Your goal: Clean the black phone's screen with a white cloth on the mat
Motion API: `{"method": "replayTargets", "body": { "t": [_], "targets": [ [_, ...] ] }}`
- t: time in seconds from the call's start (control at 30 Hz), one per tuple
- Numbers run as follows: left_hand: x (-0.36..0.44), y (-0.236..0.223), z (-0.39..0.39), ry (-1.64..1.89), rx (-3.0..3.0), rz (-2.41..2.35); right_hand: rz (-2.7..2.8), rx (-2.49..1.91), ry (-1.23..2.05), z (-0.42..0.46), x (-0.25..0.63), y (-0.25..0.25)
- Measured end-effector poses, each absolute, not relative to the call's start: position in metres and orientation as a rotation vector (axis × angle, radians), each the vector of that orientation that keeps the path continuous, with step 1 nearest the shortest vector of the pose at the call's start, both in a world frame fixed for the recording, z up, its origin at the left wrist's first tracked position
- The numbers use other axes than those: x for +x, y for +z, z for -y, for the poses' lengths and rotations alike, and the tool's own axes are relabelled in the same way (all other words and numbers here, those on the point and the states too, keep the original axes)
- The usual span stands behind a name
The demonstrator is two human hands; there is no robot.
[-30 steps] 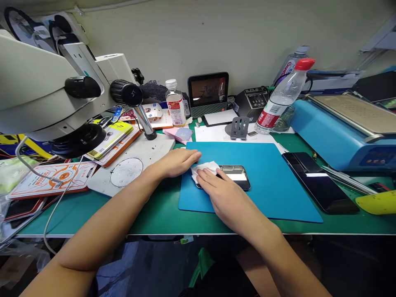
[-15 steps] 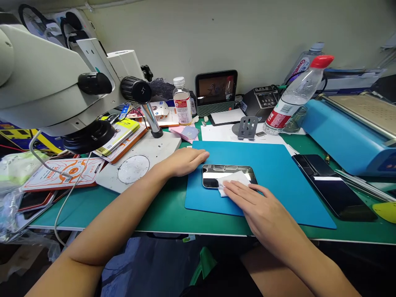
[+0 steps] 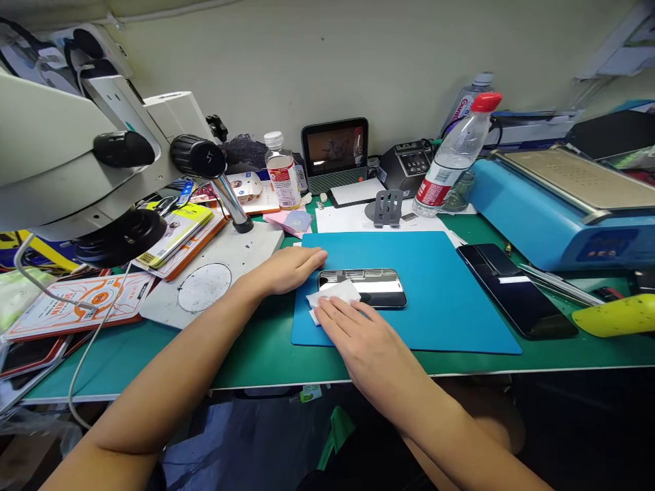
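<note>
A phone point(image 3: 385, 286) with a dark, glossy, reflective face lies flat on a blue mat point(image 3: 447, 307). Over its left end is a folded white wipe point(image 3: 338, 289), pressed down by the fingers of my right hand point(image 3: 371, 341). The wipe hangs past the phone's near left corner onto the mat. My left hand point(image 3: 291, 269) rests at the mat's upper left edge, fingers stretched out together and holding nothing. A gap separates it from the phone.
A microscope point(image 3: 117, 164) with a pale base stands left. Beyond the mat are a small screen point(image 3: 335, 146), a grey phone stand point(image 3: 387, 208) and a red-capped bottle point(image 3: 453, 160). To the right lie a black phone point(image 3: 516, 293) and a blue machine point(image 3: 537, 218).
My right hand has slid the wipe leftward along the phone, uncovering its right end. My left hand stays at the mat's edge. The camera view has shifted to the right.
</note>
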State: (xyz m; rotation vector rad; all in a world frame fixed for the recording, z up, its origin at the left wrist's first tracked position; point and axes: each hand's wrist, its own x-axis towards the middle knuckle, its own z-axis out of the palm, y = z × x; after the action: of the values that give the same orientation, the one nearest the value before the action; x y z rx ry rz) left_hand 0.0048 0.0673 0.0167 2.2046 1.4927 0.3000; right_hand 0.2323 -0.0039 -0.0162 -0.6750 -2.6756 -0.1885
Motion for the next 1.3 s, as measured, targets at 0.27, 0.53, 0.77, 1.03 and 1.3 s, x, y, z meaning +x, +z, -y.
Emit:
{"method": "replayTargets", "body": {
  "t": [0.27,0.53,0.77,1.03,1.3],
  "targets": [
    [0.006,0.02,-0.066,0.27,2.195,-1.508,2.664,-0.758,-0.145,0.007,0.271,-0.019],
    [0.009,0.019,-0.065,0.268,2.189,-1.502,2.716,-0.862,-0.062,0.019,0.238,-0.012],
    [0.006,0.015,-0.066,0.254,2.19,-1.47,2.667,-1.037,0.105,0.015,0.208,-0.022],
    [0.005,0.011,-0.066,0.217,2.198,-1.487,2.58,-1.309,0.126,-0.014,0.249,-0.017],
    [0.012,0.01,-0.064,0.157,2.275,-1.548,2.523,-1.356,0.081,-0.009,0.279,-0.022]
  ]
}}
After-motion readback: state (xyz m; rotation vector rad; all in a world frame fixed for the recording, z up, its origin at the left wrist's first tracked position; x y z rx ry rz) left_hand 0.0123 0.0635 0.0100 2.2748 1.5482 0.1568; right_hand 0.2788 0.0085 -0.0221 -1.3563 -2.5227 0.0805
